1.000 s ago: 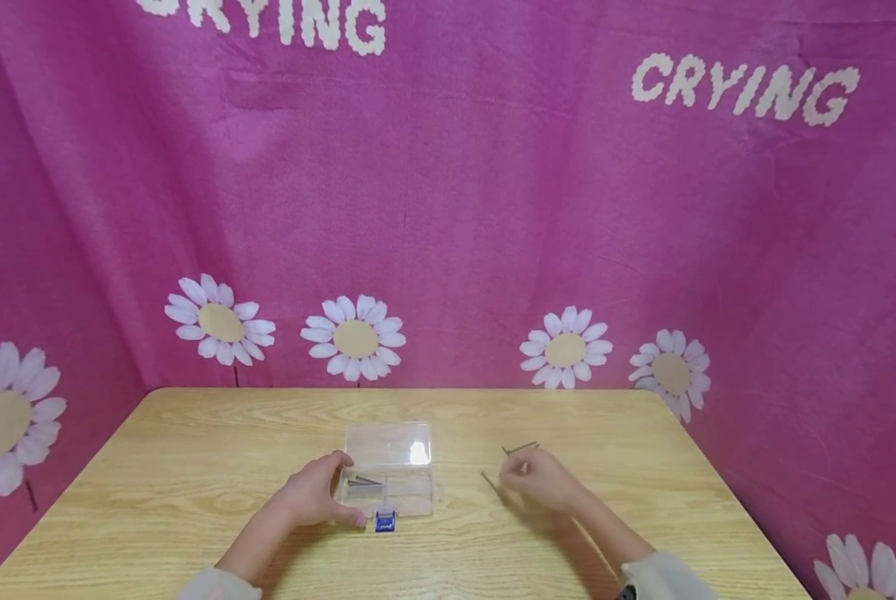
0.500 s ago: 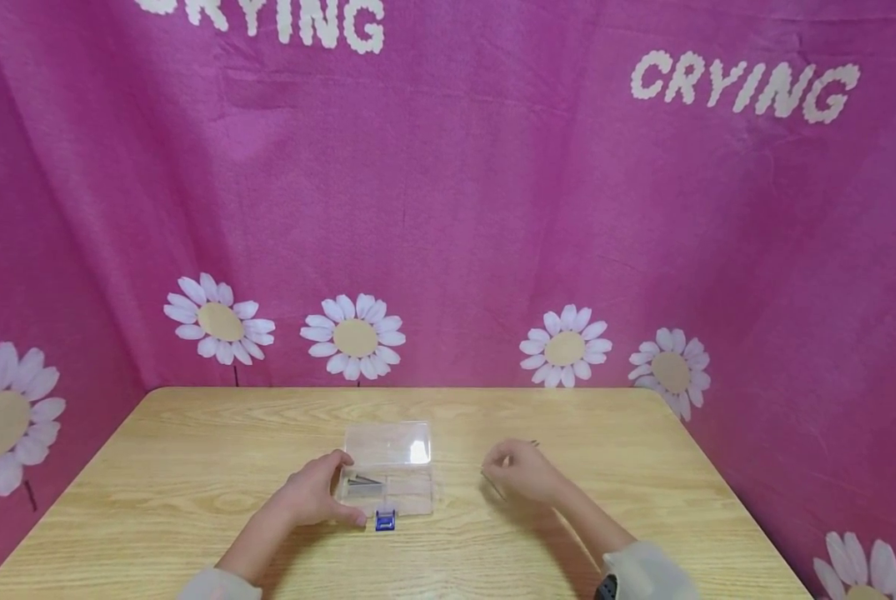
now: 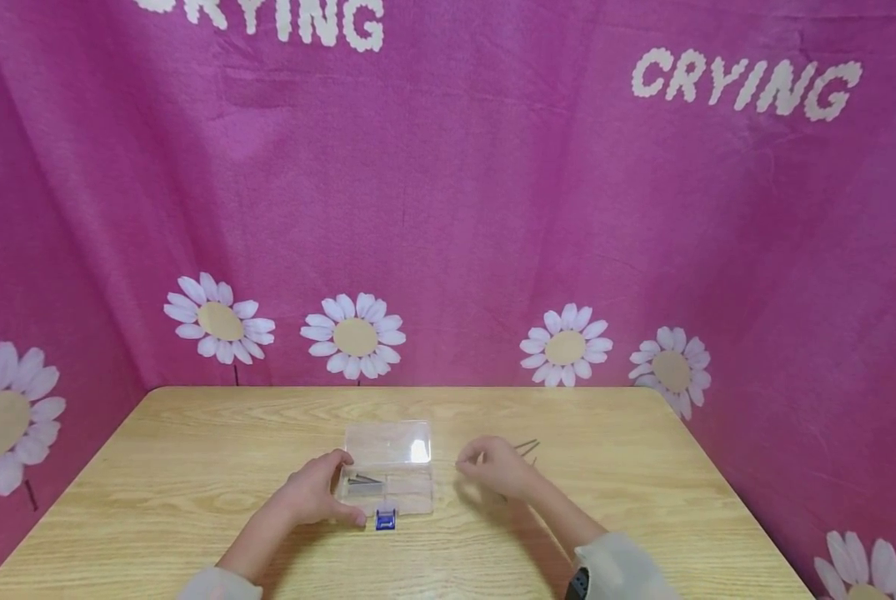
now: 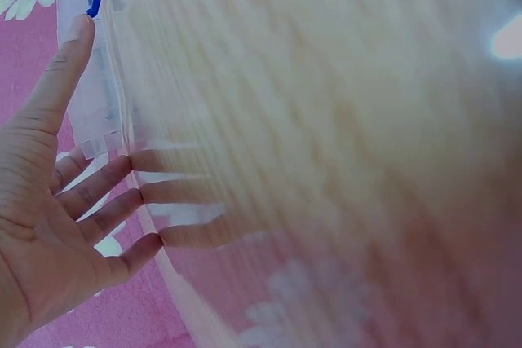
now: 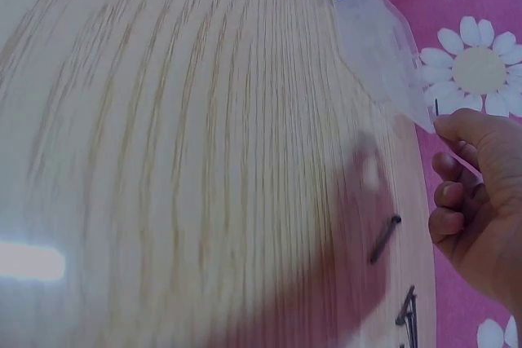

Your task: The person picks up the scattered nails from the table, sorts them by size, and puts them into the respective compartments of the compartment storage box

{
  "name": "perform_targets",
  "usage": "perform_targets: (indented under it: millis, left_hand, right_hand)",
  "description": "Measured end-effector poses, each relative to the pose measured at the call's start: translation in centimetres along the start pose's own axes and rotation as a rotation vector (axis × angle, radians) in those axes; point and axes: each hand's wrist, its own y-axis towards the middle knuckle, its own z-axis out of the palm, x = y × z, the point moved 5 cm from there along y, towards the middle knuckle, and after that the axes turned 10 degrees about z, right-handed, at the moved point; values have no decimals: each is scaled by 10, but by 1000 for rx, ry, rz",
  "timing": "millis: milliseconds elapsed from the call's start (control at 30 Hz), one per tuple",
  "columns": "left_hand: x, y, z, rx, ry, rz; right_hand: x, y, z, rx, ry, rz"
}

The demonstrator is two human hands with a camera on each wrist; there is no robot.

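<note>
Clear plastic compartment box point(image 3: 410, 495) sits mid-table point(image 3: 192, 467), open: lid point(image 3: 380, 443) back on far side w/ bright glare, blue latch point(image 3: 385, 521) on near edge, thin dark screws point(image 3: 364, 481) in L compt. L hand point(image 3: 314, 492) at box's left end, fingers apart, thumb by near edge. R hand point(image 3: 498, 467), right of box: thumb + index clamped on dark screw point(image 5: 436, 107), mostly hidden. More loose screws point(image 5: 385, 240) to right.

The head view looks forward and down over the pale wood-grain table point(image 3: 448, 558). Nearer wrist views look across it, sharing the clear, rectangular, blue-latched plastic box point(image 5: 369, 45).
</note>
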Motion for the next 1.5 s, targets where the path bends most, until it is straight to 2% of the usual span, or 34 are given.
perform_targets:
  millis: [233,333,567,800,1233,1500]
  left_hand:
    - [0,1,0,-12,-13,6]
    - [0,1,0,-12,-10,4]
    - [0,1,0,-9,-17,2]
    - [1,2,1,0,-10,2]
    - [0,2,2,-2,-12,19]
    - [0,2,2,-4,-4,20]
  right_hand:
    - [12,3,9,-18,-33,-13]
    - [14,5,14,-8,-32,10]
    - [18,10,30,65,112,43]
    - [30,16,39,39,45,-15]
    - [38,25,49,23,-23,-89]
    - [38,28,50,32,-43,-67]
